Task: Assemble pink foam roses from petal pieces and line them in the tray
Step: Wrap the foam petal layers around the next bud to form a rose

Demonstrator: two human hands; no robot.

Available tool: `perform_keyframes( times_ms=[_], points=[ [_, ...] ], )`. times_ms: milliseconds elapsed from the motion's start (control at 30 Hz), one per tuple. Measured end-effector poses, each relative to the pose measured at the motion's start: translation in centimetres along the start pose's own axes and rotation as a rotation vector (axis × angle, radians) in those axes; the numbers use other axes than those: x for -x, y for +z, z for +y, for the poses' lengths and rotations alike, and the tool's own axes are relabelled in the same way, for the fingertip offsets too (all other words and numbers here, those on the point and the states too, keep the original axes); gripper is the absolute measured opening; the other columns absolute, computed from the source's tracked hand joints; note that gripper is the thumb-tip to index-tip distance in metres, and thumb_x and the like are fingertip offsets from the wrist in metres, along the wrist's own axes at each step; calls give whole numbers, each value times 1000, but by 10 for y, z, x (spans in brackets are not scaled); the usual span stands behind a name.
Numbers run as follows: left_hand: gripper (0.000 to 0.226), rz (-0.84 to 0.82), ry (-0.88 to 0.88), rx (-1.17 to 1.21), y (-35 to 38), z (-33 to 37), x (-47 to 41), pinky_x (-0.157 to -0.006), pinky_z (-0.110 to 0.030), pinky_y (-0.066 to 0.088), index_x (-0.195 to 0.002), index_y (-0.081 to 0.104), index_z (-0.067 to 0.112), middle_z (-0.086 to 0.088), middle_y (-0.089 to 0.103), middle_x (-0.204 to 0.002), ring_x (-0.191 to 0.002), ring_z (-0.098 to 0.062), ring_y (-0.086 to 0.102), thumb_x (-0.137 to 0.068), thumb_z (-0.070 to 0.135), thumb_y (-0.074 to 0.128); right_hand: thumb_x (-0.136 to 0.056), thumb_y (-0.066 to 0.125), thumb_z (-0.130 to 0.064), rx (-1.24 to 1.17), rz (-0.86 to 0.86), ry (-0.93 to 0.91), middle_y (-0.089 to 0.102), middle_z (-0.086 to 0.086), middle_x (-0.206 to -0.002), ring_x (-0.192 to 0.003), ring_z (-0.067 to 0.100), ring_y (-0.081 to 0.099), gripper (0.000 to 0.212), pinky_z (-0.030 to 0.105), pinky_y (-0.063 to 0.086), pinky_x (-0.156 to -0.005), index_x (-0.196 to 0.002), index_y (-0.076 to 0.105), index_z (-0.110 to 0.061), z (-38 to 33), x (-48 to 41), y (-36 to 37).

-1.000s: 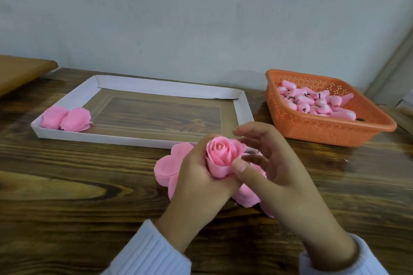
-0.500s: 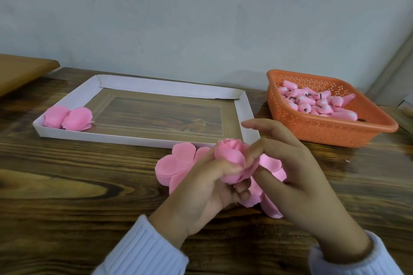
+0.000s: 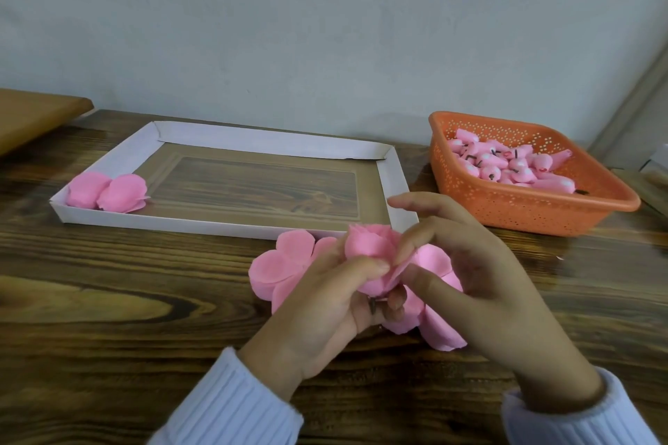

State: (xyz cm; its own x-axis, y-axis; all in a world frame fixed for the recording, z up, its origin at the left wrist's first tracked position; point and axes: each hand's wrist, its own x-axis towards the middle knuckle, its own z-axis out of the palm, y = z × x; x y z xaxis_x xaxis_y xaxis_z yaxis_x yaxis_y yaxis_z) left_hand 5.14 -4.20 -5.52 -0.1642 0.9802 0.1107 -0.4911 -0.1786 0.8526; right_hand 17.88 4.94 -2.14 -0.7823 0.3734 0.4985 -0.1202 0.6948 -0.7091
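Observation:
A pink foam rose (image 3: 368,249) is held low over the wooden table, just in front of the white tray (image 3: 392,177). My left hand (image 3: 325,307) grips it from below, thumb pressed on its front. My right hand (image 3: 480,278) pinches an outer petal against the rose's right side. Loose pink petal pieces (image 3: 282,264) lie fanned on the table under and beside both hands. Two finished pink roses (image 3: 108,191) sit side by side in the tray's near left corner.
An orange perforated basket (image 3: 524,206) with several pink rose buds (image 3: 506,166) stands at the right, behind my right hand. A brown board (image 3: 32,116) juts in at the far left. A pale wall runs along the table's back edge.
The rose has tipped forward and away, hiding its open centre. My left thumb has come over its front, and my right fingers have closed in on a side petal.

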Motion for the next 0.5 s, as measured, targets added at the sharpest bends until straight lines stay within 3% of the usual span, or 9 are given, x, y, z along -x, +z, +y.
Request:
perform_keyframes(
  times_ms=[100, 200, 267, 333, 400, 500],
  points=[
    [19, -71, -29, 68, -1, 0, 1, -62, -30, 50, -85, 68, 8, -8, 54, -68, -60, -14, 53, -68, 10, 58, -81, 65, -17, -18, 35, 28, 59, -8, -120, -131, 16, 46, 10, 20, 40, -99, -90, 63, -21, 3, 1, 2],
    [29, -86, -29, 70, -4, -1, 2, -69, -34, 53, -89, 71, 13, -8, 60, -75, -67, -15, 60, -61, 12, 62, -81, 66, -20, -47, 97, 111, 58, -15, -119, -117, 9, 56, 34, 24, 46, -95, -113, 57, -25, 7, 2, 6],
    [43, 23, 55, -196, -4, -5, 2, -78, -38, 56, -100, 69, 30, -5, 70, -88, -80, -18, 67, -59, 18, 69, -81, 65, -22, -89, 145, 141, 58, -19, -117, -115, 6, 56, 41, 25, 47, -94, -119, 54, -30, 6, 2, 10],
    [42, 148, 136, -427, 0, -7, 2, -75, -34, 59, -96, 64, 45, 3, 72, -94, -88, -16, 70, -58, 28, 74, -85, 62, -23, -154, 156, 115, 59, -17, -117, -121, 10, 53, 36, 27, 47, -94, -119, 56, -32, 4, 2, 14],
    [37, 208, 197, -481, 2, -6, 1, -67, -28, 58, -93, 65, 42, 6, 73, -89, -84, -14, 71, -61, 27, 77, -88, 57, -30, -103, 124, 36, 60, -14, -120, -125, 16, 51, 29, 27, 44, -98, -117, 61, -30, 1, 1, 18],
    [27, 266, 264, -532, 3, -4, 0, -70, -47, 59, -92, 66, 23, -6, 71, -83, -82, -23, 70, -67, 12, 73, -88, 55, -33, -53, 73, 14, 61, -21, -120, -131, 15, 45, 25, 23, 39, -103, -110, 67, -32, -2, 0, 21]
  ],
)
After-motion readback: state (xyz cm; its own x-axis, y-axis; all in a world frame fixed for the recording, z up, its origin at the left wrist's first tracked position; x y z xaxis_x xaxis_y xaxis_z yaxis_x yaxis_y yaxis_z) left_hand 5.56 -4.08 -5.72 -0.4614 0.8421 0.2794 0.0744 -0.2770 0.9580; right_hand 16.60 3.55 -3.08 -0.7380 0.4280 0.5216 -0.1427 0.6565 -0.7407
